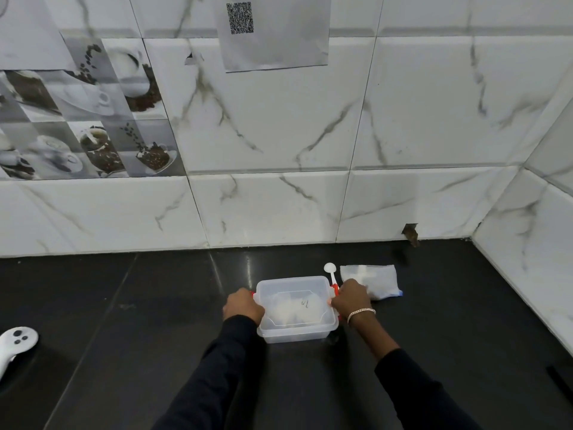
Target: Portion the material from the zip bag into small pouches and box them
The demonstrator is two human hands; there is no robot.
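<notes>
Translucent plastic forms the box (294,335), which is stood on the black countertop (155,305) close to the person and directly in front of them. The box is covered by its clear lid (291,282), which is seated flat on the rim. White, soft-edged contents are seen through the lid, lying on the floor of the box; they are taken to be the filled pouches (288,308), but their number cannot be told through the plastic. A small dark mark is visible on one of them. The left end of the box is gripped by the left hand (243,307), its fingers curled against the red latch (252,293) there. The right end is gripped by the right hand (350,297), its fingers curled over the matching red latch (335,287); a bracelet (361,313) is worn on that wrist. The zip bag (376,277) is laid flat on the countertop just behind and to the right of the right hand, partly hidden by it; white material is held inside, and a blue corner is shown at its near right end. A white spoon (329,268) is laid between the box and the zip bag, bowl towards the wall. A white controller (15,342) is rested at the left edge of the countertop, well apart from the box. A sheet with a QR code (273,32) is fixed to the tiled wall above.
</notes>
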